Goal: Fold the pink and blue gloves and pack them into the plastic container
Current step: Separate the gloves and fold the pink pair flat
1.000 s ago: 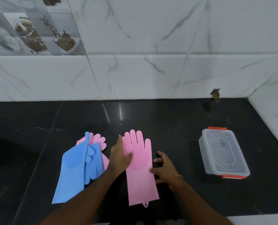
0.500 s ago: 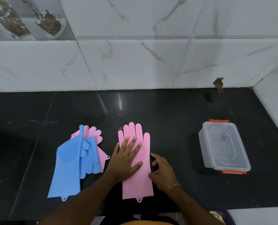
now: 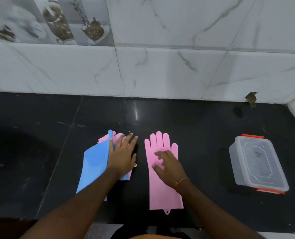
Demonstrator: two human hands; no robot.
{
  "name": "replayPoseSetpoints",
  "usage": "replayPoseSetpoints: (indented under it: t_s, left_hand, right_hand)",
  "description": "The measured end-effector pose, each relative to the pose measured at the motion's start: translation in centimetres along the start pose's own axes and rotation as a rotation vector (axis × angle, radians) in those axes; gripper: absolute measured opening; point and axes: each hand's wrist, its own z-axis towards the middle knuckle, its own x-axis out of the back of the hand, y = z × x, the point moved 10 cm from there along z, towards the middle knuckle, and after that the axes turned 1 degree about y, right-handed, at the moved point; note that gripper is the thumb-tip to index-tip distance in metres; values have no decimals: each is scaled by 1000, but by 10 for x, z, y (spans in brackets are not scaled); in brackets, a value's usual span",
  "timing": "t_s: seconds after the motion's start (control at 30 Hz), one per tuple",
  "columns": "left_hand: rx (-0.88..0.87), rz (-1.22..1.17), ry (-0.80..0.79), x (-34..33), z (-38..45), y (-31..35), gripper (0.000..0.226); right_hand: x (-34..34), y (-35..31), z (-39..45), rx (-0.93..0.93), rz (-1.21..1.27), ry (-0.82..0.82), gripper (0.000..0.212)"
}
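The right hand point(image 3: 169, 167), fingers loosely spread, pins the flat pink glove point(image 3: 163, 171) for folding; left of it, the left hand point(image 3: 122, 156) lies flat on the glove pile point(image 3: 95, 163), seemingly gripping nothing.

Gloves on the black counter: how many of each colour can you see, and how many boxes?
Pink gloves: 2, one laid flat and one in the pile at the left
Blue gloves: at least 1; the pile hides any other
Clear plastic container, lid on: 1
Total: 4 things seen
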Motion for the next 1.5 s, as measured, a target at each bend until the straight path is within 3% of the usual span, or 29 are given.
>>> replayPoseSetpoints:
  t_s: [0.1,0.3,0.47,0.63,0.77,0.87,0.93,1.0,1.1,1.17,1.27,1.37,1.5]
  left_hand:
    - [38,40,-43,9,-3,-43,72]
    - [55,-76,-50,15,-31,-81,69]
    - [72,-163,25,23,-53,-110,68]
    - [137,-124,143,46,-67,-150,65]
    - [367,-50,138,61,-74,-179,40]
    - [381,-104,278,83,-76,-162,23]
    - [346,-270,350,95,-76,-143,27]
    - [446,-800,273,89,-72,-131,48]
    - [639,-1838,-106,56,-60,-84,81]
    - [616,-2258,-281,58,-53,-54,100]
    - [593,-2440,-354,64,-48,-27,101]
    - [516,-2401,-331,69,-40,-2,94]
    - [388,-2324,-292,77,-37,37,89]
  right_hand:
    - [-27,-36,20,-32,95,-53,38]
    - [-98,-80,41,-71,-44,-231,50]
    - [-125,-98,43,-56,-130,-208,26]
    - [-115,-119,42,-61,151,-95,16]
    - [-84,-145,39,-76,456,9,12]
    - [-43,-174,39,2,598,120,10]
    - [-17,-197,34,101,623,131,9]
    - [5,-223,22,234,580,85,9]
    - [31,-253,-13,458,437,5,21]
    - [36,-257,-35,552,222,-31,23]
    - [31,-239,-57,616,74,-125,21]
    - [33,-206,-66,513,101,-137,28]
    - [78,-153,-62,350,169,286,53]
